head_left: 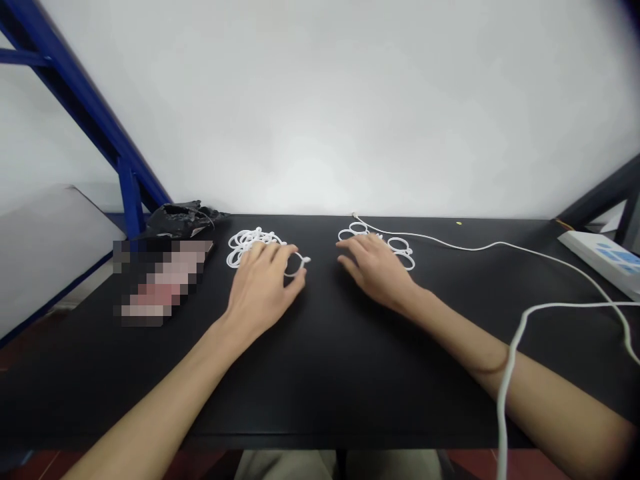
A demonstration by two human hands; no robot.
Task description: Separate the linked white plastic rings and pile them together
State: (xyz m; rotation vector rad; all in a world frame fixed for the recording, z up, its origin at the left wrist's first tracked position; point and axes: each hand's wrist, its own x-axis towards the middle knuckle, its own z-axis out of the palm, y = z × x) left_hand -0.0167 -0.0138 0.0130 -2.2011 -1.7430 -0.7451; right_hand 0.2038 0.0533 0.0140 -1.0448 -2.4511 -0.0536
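On the black table lie two groups of white plastic rings, each ring with a small knob or tab. My left hand (264, 283) rests over the front of the left pile of rings (245, 241), fingers apart. One white ring (294, 273) shows in the gap between its thumb and index finger; whether they touch it I cannot tell. Over the right group of rings (401, 253) is my right hand (375, 268), with thumb and fingers spread and nothing seen gripped. Its back hides part of that group.
A white cable (465, 248) runs across the table's right side and over my right forearm. At the far right sits a white box (603, 257) with blue print. On the left are a crumpled black plastic bag (180, 219), a pixelated flat object (170, 277) and a blue metal frame (95, 113).
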